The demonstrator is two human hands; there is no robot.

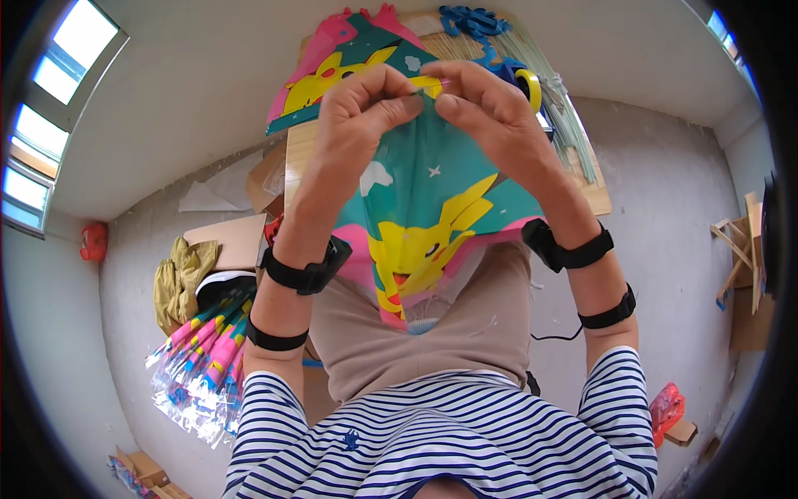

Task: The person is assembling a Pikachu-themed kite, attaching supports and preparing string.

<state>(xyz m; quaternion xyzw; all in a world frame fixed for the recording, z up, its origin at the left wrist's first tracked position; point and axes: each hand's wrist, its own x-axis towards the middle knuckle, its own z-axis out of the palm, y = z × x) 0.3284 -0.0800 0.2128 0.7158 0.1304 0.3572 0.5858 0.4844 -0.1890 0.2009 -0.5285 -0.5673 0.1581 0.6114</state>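
A thin green kite sheet (478,183), printed with a yellow cartoon animal and edged in pink, hangs down over my lap from my fingertips. My left hand (370,108) pinches its top corner between thumb and fingers. Close beside it, my right hand (490,104) pinches the same corner, with a little yellow and pink showing between the two. Whether a small part sits inside the pinch is hidden by my fingers. Beyond my left hand, a second printed sheet (353,50) of the same pattern lies on the wooden table (598,195).
Thin pale rods (553,83), a coil of blue ribbon (474,21) and a yellow tape roll (529,87) lie on the table's far right. Left on the floor are packed printed bundles (212,353), olive cloth (184,279) and a cardboard box (233,241). A black cable (557,338) runs at right.
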